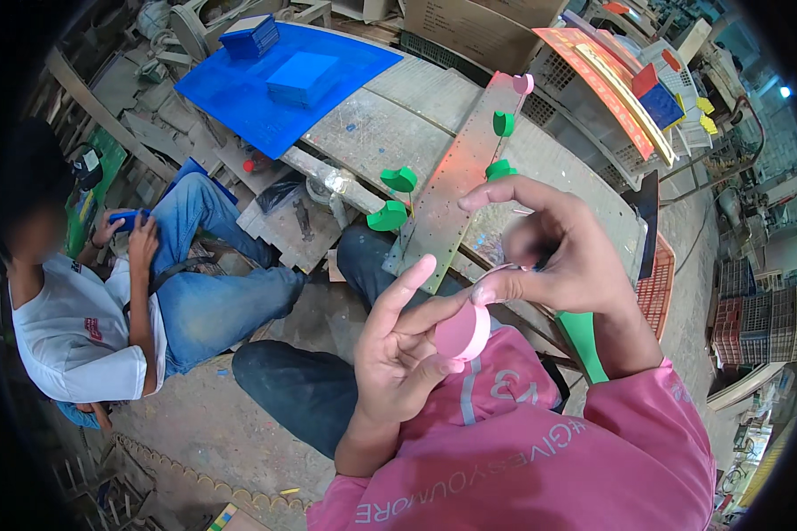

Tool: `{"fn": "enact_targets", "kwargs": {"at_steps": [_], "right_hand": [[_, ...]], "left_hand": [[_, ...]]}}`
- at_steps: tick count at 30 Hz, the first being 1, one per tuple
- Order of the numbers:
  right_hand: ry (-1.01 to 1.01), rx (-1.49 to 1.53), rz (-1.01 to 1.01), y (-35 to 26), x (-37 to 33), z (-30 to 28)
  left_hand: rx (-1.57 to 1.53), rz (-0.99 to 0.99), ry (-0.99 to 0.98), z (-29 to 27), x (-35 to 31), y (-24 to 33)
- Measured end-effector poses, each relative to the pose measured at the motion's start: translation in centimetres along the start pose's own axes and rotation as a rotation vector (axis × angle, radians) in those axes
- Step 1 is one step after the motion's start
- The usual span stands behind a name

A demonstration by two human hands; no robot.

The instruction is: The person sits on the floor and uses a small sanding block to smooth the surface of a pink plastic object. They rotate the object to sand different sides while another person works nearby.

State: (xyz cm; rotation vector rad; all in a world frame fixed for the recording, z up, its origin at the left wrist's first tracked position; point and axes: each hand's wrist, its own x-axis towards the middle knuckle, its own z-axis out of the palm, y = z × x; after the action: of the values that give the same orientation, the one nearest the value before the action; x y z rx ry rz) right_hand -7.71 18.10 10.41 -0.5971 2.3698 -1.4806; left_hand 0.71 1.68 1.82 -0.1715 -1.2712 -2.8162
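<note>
Beyond the knees, a grey plank workbench (398, 124). At left, apart from it, a seated co-worker (186, 305) in a white shirt (66, 305), its small red chest mark too small to read. On the bench, a blue sheet (230, 93) under blue blocks (305, 80), perhaps to keep them off the wood. Behind, a cardboard box (478, 40) bearing faint, unreadable print. Nearest, a pink shirt (540, 469) with pale slogan lettering. Across the bench, a perforated strip (452, 173) flanked by green pieces (398, 180), probably spaced to prevent contact. Right hand (584, 257) curled near the disc's upper edge; cannot tell whether gripping anything. Left hand (390, 372) closed on the pink disc (460, 338) in front of the chest, rim pinched, likely to leave the flat face visible.
</note>
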Motion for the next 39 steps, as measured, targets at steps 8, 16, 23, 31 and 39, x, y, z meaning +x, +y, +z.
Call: {"fn": "enact_targets", "kwargs": {"at_steps": [8,16,23,31,39], "right_hand": [[0.043,0.071,0.006,-1.5,-1.4,0.7],[0.058,-0.193,-0.176,-1.4,-1.7,2.1],[0.093,0.012,0.003,-0.8,-0.2,1.1],[0.095,0.103,0.051,-1.0,-0.6,1.1],[0.043,-0.121,-0.133,-1.3,-1.9,2.1]], "left_hand": [[-0.097,0.124,-0.169,-1.5,1.0,-0.9],[0.077,0.143,0.002,-1.4,0.5,-1.3],[0.061,0.095,0.000,-1.2,0.4,-1.0],[-0.029,0.068,-0.038,-1.5,0.5,-1.0],[-0.073,0.133,-0.081,-1.8,0.5,-1.3]]}}
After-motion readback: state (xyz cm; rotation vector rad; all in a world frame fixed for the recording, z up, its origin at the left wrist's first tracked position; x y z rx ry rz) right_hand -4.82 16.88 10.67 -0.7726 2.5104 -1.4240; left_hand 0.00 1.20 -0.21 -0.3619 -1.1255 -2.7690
